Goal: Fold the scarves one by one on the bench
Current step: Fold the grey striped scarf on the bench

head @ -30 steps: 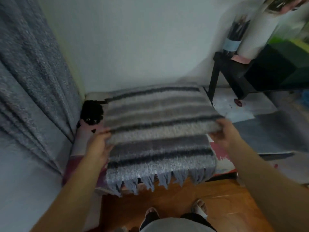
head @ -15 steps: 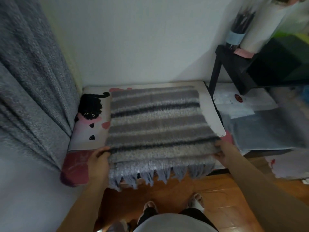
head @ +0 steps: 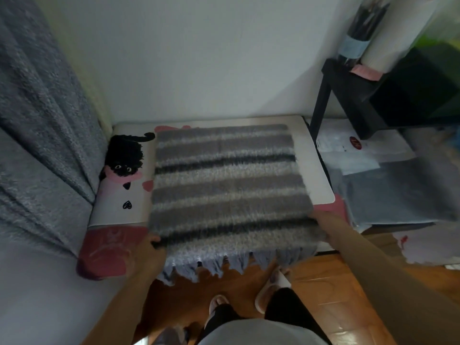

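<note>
Woolly grey fabric is pinched in both hands: left hand (head: 146, 252) grips the near-left edge of the folded scarf (head: 229, 188), fingers curled around the black stripe; right hand (head: 323, 226) holds the near-right edge, though its fingers are tucked under the cloth, so the grip there is probably a pinch rather than plainly seen. Change over the last second: the folded layer was held raised and short of the front, and both hands have since drawn it toward the body and lowered it, so the fold now lies flat across the bench (head: 316, 170) with its near edge just behind the fringe (head: 219, 266). Reading: this fold is essentially laid; what remains is likely releasing, smoothing, and perhaps another fold to make it smaller. Scarf sits mid-bench, covering most of the cushion, fringe hanging over the front edge above the wood floor (head: 331, 290). Black cat print (head: 125, 158) and pink hearts show on the bare cushion to the left. Grey curtain (head: 37, 120) at far left; black stand (head: 353, 90) and papers (head: 353, 148) to the right. Hidden: layers underneath, the right fingertips, any other scarves. Right-hand clutter is blurred; the stand's contents are hard to name
</note>
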A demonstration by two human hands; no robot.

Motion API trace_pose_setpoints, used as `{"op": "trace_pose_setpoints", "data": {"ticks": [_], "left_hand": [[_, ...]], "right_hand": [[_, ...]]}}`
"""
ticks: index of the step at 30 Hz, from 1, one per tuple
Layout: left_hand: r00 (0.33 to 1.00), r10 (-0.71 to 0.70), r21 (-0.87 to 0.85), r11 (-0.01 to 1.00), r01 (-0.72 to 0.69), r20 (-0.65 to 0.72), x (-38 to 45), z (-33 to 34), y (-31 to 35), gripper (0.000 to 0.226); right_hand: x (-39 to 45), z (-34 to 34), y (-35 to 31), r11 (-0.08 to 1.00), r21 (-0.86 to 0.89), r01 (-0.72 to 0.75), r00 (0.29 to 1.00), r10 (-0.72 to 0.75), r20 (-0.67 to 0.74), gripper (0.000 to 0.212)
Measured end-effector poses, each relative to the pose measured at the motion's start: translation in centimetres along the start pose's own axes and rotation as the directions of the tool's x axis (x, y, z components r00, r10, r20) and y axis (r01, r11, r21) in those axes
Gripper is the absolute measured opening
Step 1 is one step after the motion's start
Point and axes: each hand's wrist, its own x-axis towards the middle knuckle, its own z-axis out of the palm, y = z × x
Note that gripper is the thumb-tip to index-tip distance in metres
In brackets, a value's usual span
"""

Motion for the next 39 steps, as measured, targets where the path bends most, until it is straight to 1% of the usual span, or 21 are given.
{"op": "trace_pose_setpoints", "data": {"ticks": [1, 3, 5, 8, 12, 14, 17, 20, 22, 24, 25, 26, 28, 29, 30, 31, 32, 34, 36, 37, 39], "left_hand": [[0.999, 0.019, 0.114, 0.993, -0.015, -0.033, -0.2, 0.2, 0.7, 0.029], [0.976, 0.200, 0.279, 0.945, -0.168, -0.087, 0.0, 0.8, 2.9, 0.032], [0.907, 0.417, 0.332, 0.865, -0.376, -0.061, 1.1, 1.7, 6.8, 0.041], [0.834, 0.549, 0.359, 0.770, -0.528, 0.049, 4.1, 4.2, 11.6, 0.056], [0.788, 0.614, 0.564, 0.633, -0.530, 0.051, 7.1, 7.5, 13.5, 0.065], [0.795, 0.602, 0.649, 0.577, -0.496, 0.073, 7.9, 8.5, 13.2, 0.068], [0.803, 0.589, 0.679, 0.556, -0.479, 0.085, 8.0, 9.3, 13.2, 0.068], [0.812, 0.575, 0.692, 0.546, -0.473, 0.101, 8.1, 9.4, 13.1, 0.067], [0.834, 0.539, 0.707, 0.544, -0.451, 0.117, 8.3, 9.4, 13.3, 0.067], [0.861, 0.490, 0.712, 0.555, -0.430, 0.138, 8.2, 9.4, 13.9, 0.068], [0.874, 0.464, 0.709, 0.567, -0.419, 0.144, 8.1, 9.1, 14.6, 0.068], [0.880, 0.453, 0.705, 0.578, -0.411, 0.141, 8.2, 8.5, 15.6, 0.068], [0.864, 0.494, 0.678, 0.602, -0.421, 0.098, 8.9, 7.3, 18.7, 0.062], [0.833, 0.550, 0.660, 0.603, -0.448, 0.062, 9.9, 7.0, 20.7, 0.060], [0.793, 0.608, 0.636, 0.600, -0.485, 0.032, 11.1, 7.0, 22.8, 0.059], [0.762, 0.647, 0.621, 0.589, -0.517, 0.021, 12.5, 7.2, 24.8, 0.061], [0.742, 0.669, 0.627, 0.563, -0.538, 0.035, 14.0, 7.7, 26.4, 0.063], [0.773, 0.629, 0.659, 0.548, -0.515, 0.081, 17.4, 8.7, 27.4, 0.065], [0.858, 0.514, 0.631, 0.664, -0.401, 0.004, 20.3, 8.7, 25.8, 0.068], [0.883, 0.466, 0.591, 0.728, -0.346, -0.056, 21.3, 8.3, 24.9, 0.070], [0.895, 0.432, 0.559, 0.772, -0.302, -0.113, 22.7, 7.4, 23.8, 0.072]], "right_hand": [[0.9, 0.1, -0.8, 1.000, -0.017, 0.018, 1.000, -0.018, -0.002, 0.032], [3.1, 0.3, -3.1, 0.997, -0.051, 0.064, 0.998, -0.065, -0.016, 0.039], [5.8, 0.8, -5.9, 0.987, -0.103, 0.123, 0.992, -0.124, -0.004, 0.040], [8.9, 2.6, -11.0, 0.979, -0.014, 0.202, 0.979, -0.201, 0.047, 0.034], [14.5, 4.4, -18.1, 0.972, 0.115, 0.204, 0.970, -0.216, 0.107, 0.053], [17.2, 5.5, -21.0, 0.976, 0.151, 0.158, 0.974, -0.179, 0.138, 0.064], [19.3, 7.7, -24.1, 0.970, 0.157, 0.187, 0.959, -0.215, 0.184, 0.046], [21.6, 8.9, -25.8, 0.929, 0.168, 0.330, 0.932, -0.348, 0.097, 0.046], [22.5, 9.3, -25.8, 0.911, 0.104, 0.399, 0.914, -0.404, 0.038, 0.043], [22.3, 9.8, -25.7, 0.897, -0.042, 0.440, 0.897, -0.441, -0.018, 0.038], [21.7, 9.9, -25.6, 0.857, -0.185, 0.482, 0.864, -0.500, -0.065, 0.036], [20.6, 10.1, -25.5, 0.766, -0.377, 0.521, 0.791, -0.599, -0.123, 0.034], [17.6, 11.2, -24.6, 0.482, -0.692, 0.537, 0.522, -0.835, -0.176, 0.031], [15.8, 12.5, -23.6, 0.333, -0.759, 0.559, 0.391, -0.913, -0.112, 0.034], [13.9, 14.3, -22.5, 0.183, -0.768, 0.614, 0.306, -0.952, 0.017, 0.038], [12.5, 16.3, -21.1, 0.047, -0.743, 0.668, 0.270, -0.945, 0.183, 0.044], [11.8, 18.0, -19.7, -0.028, -0.727, 0.686, 0.300, -0.900, 0.317, 0.050], [12.7, 19.4, -18.2, -0.052, -0.776, 0.629, 0.442, -0.797, 0.411, 0.063], [15.9, 18.1, -18.0, 0.007, -0.836, 0.548, 0.543, -0.764, 0.349, 0.071], [17.6, 17.1, -18.1, 0.024, -0.855, 0.519, 0.552, -0.773, 0.313, 0.071], [19.9, 15.1, -18.9, 0.036, -0.883, 0.468, 0.564, -0.782, 0.267, 0.071]]}}
